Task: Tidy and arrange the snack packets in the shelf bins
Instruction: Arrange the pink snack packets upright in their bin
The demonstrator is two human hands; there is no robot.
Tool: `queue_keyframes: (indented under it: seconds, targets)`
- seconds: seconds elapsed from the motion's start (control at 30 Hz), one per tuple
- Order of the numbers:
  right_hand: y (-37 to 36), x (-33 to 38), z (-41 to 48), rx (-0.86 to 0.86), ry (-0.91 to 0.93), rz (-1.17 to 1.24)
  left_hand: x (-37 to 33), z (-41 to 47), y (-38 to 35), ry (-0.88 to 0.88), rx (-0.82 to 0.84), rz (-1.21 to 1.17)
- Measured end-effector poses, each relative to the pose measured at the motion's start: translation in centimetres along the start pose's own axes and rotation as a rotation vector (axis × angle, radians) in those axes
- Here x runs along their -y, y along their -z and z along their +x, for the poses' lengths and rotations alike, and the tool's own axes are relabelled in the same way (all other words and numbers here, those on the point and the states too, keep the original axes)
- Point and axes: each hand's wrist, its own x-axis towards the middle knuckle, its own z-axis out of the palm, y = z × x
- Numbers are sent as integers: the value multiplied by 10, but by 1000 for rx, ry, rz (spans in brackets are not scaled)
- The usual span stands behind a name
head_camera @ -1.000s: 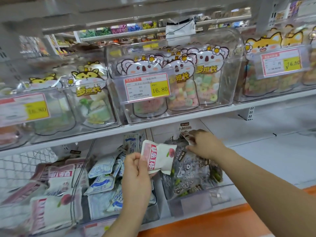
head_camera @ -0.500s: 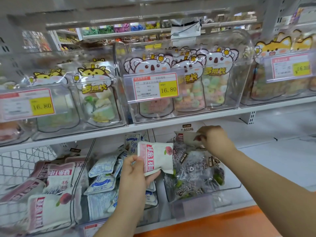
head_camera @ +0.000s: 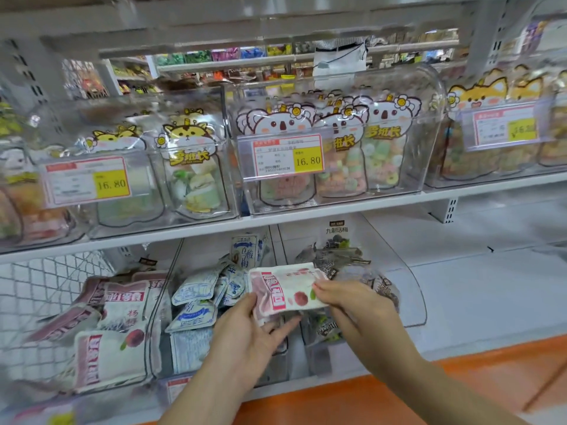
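In the head view, both hands are clamped on one white-and-pink snack packet (head_camera: 285, 291) with a red fruit printed on it, held flat in front of the lower shelf bins. The left hand (head_camera: 245, 329) takes its left end, thumb on top and fingers underneath. The right hand (head_camera: 352, 305) pinches its right edge. Gripped at both ends like this, the soft pouch is probably being squared up and turned before it is filed.

Well to the left of the left hand, a clear plastic bin (head_camera: 165, 273) holds matching white-and-pink pouches (head_camera: 107, 357), so that bin is its likely home. For now the packet hangs in front of other stock: pale blue-and-white sachets (head_camera: 193, 289) just beyond the left hand and dark see-through bags (head_camera: 334, 259) behind the right hand.

The fingers under the packet are mostly hidden, as is whatever lies below both hands. Both forearms are cut off at the bottom edge, the far-left stock is blurred, and the small print on the packets cannot be read.
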Motion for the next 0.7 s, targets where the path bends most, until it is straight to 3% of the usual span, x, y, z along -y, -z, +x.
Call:
queue_keyframes:
  seconds: [0.13, 0.27, 0.47, 0.6, 0.7]
  targets:
    - [-5, -2, -3, 65, -1, -13, -2, -4, 3, 0, 49, -14]
    - [-17, 5, 2, 98, 35, -29, -6, -9, 5, -85, 121, 129]
    - [-33, 22, 26, 167, 121, 67, -17, -10, 27, -239, -47, 136]
    - [-56, 45, 43, 277, 10, 56, -47, -14, 60, -445, -146, 88]
    - [-80, 60, 52, 412, -16, 14, -71, -14, 93, -669, -288, 289]
